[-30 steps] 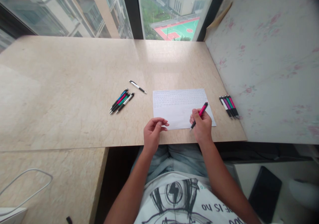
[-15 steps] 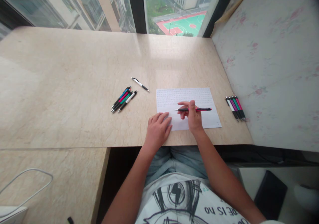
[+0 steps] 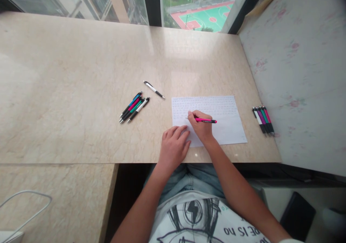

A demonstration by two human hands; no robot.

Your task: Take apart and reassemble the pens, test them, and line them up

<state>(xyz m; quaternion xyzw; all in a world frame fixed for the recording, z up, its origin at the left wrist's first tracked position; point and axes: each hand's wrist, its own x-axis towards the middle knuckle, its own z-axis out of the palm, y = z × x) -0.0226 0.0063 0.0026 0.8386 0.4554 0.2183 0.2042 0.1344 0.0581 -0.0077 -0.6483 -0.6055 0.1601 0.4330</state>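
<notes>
A white sheet of paper (image 3: 224,116) with faint handwritten lines lies near the front edge of the beige marble desk (image 3: 81,73). My right hand (image 3: 200,127) is closed on a pink and black pen (image 3: 205,120), with its tip on the left part of the sheet. My left hand (image 3: 174,145) lies flat with fingers stretched out, pressing the sheet's lower left corner.
A bundle of several pens (image 3: 133,107) lies left of the sheet, with a single white and black pen (image 3: 154,89) just behind it. Several more pens (image 3: 263,119) lie at the right by the wall (image 3: 297,73). A white cable (image 3: 24,207) is at lower left.
My right hand carried the pink pen from the sheet's lower right to its left part and set the tip down. My left hand opened and came to rest flat on the sheet's corner.
</notes>
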